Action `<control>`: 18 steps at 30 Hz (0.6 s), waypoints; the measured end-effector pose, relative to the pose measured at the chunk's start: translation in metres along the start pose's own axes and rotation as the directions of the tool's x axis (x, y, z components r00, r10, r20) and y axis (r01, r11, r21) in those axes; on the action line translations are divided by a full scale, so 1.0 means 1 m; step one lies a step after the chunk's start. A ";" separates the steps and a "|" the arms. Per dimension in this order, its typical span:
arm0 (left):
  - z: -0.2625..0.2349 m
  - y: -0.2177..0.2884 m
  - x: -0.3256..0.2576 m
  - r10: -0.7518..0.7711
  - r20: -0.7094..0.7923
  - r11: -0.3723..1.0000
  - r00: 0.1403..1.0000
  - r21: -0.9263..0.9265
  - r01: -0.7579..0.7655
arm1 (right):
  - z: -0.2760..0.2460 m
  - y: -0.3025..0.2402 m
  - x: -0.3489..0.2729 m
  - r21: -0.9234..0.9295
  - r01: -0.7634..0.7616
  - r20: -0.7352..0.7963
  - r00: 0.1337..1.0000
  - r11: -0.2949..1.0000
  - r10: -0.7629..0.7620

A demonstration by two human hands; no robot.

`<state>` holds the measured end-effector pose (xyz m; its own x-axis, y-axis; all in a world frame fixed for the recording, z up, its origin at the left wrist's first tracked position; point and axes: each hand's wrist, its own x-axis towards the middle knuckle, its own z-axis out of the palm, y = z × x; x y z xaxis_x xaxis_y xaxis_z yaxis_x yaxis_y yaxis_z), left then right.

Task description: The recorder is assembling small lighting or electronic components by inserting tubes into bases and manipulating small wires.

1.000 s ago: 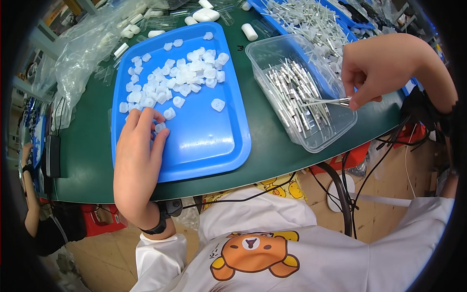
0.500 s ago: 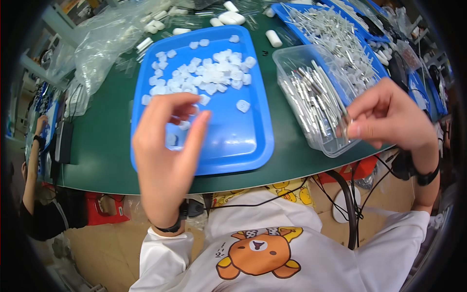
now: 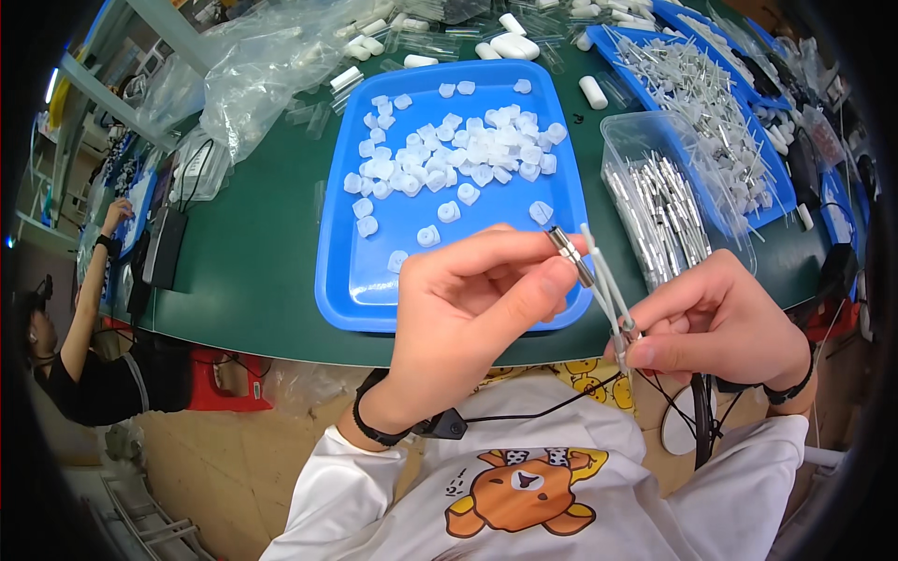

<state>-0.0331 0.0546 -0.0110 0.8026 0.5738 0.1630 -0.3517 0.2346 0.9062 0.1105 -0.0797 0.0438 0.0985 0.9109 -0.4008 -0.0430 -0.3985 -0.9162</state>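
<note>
In the head view, at centre frame, the left hand is pinching a small metal probe at its fingertips, while the right hand at lower right is pinching that probe's thin white leads between thumb and forefinger. Both hands are hovering above the near edge of the green worktop. Behind them a blue tray is holding many loose white caps, and a clear bin at right is holding plenty of metal probes, so judging by this much of the work seems left.
</note>
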 end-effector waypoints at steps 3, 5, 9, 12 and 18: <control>-0.007 0.001 0.000 -0.034 0.053 0.993 0.998 -0.108 0.040 | 0.003 -0.002 0.001 -0.003 -0.011 0.023 1.000 1.000 0.011; -0.009 0.000 -0.001 -0.059 0.034 0.984 0.998 -0.165 0.064 | 0.004 -0.003 0.001 -0.009 -0.023 0.023 0.999 1.000 0.024; -0.015 0.009 0.002 0.075 -0.023 0.973 0.997 -0.219 -0.078 | 0.003 -0.005 -0.001 -0.040 -0.036 0.013 0.999 0.999 0.037; -0.011 0.014 0.005 0.230 -0.101 0.973 0.968 -0.006 -0.232 | 0.003 -0.007 -0.003 -0.044 -0.049 -0.027 0.998 0.998 0.048; -0.011 0.011 0.004 0.219 0.079 0.975 0.972 -0.047 -0.216 | 0.012 -0.015 -0.003 0.052 -0.018 -0.176 0.984 0.998 0.027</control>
<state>-0.0389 0.0686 -0.0046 0.7412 0.5478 0.3880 -0.5390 0.1413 0.8303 0.0992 -0.0757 0.0588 0.2703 0.8669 -0.4188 -0.0963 -0.4085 -0.9077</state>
